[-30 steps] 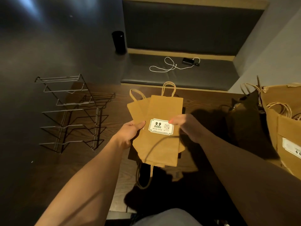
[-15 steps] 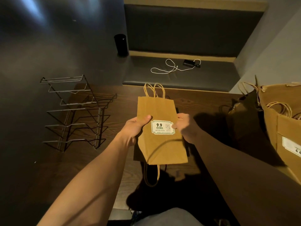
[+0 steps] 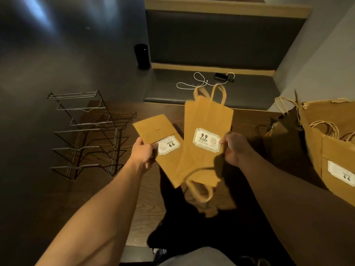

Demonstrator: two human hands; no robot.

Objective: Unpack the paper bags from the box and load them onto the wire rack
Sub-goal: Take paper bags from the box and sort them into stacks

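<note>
The left hand (image 3: 143, 150) pinches one flat paper bag (image 3: 153, 131) and the right hand (image 3: 233, 148) another (image 3: 205, 120); light and floppy, they are probably best gripped mid-edge.

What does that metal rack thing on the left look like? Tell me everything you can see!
The wire rack looks like thin grey metal rods bent into a stack of open tiers, each with a small dip in its front bar. It stands on the dark wooden table, on the left, and throws a zigzag shadow to its right. No paper bags show on it, and neither hand touches it.
</note>
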